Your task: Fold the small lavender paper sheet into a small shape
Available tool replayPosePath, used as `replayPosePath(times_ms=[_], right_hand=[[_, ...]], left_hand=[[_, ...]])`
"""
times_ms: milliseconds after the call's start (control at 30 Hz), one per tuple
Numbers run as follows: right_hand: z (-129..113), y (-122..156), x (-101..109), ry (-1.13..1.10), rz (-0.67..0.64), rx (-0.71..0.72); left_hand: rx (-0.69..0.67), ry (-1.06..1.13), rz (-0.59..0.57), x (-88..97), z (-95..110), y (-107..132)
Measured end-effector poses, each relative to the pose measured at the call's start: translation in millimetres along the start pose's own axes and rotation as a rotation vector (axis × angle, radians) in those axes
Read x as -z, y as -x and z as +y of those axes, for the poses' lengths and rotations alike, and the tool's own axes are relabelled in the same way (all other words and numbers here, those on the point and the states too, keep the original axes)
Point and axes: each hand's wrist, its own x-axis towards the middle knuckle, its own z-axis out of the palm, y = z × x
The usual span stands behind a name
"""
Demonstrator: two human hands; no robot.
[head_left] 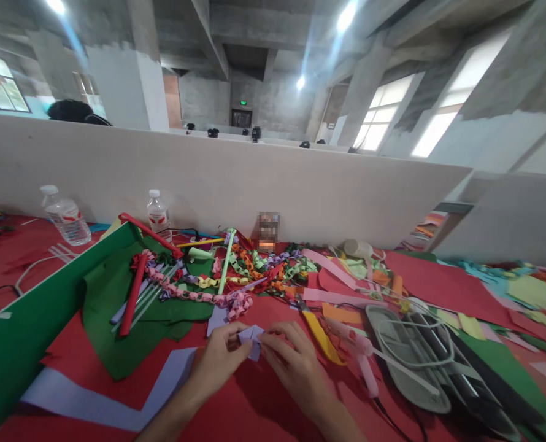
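Observation:
Between my two hands is a small piece of folded lilac paper [253,336], raised a little over the red table covering. My left hand [224,351] pinches its left side between thumb and fingers. On the other side, my right hand [294,355] has its fingertips closed on the right edge. Just beyond the hands lies a pink paper chain [199,296] ending in a bunched heap. A yellow utility knife [321,336] rests to the right of my right hand, and past it a pink glue gun [358,350] lies on its side.
A grey tray [408,393] with a white cable and dark tools stands at the right. Green sheets [116,350], paper strips and colourful chains cover the table's middle. A green board [47,331] stands at left. Two water bottles [157,215] stand near the white partition [208,178].

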Motion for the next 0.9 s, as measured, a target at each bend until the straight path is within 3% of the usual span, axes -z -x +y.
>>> replayPosePath(times_ms=[133,467,733,900], right_hand=[[0,-1,0,-0.025,0.000,-0.027],[-13,-13,5,-0.247,-0.103,-0.294],[-9,-10,-3,-0.528,-0.055,-0.565],[-4,-9,-6,-0.718,-0.136,-0.640]], left_hand=[[-0.007,-0.026,-0.021,-1.7,0,1],[0.032,-0.318,-0.006,-6.0,22,7],[0.070,-0.201,-0.004,-3.9,12,6],[0.079,-0.067,-0.011,-0.5,-1,2]])
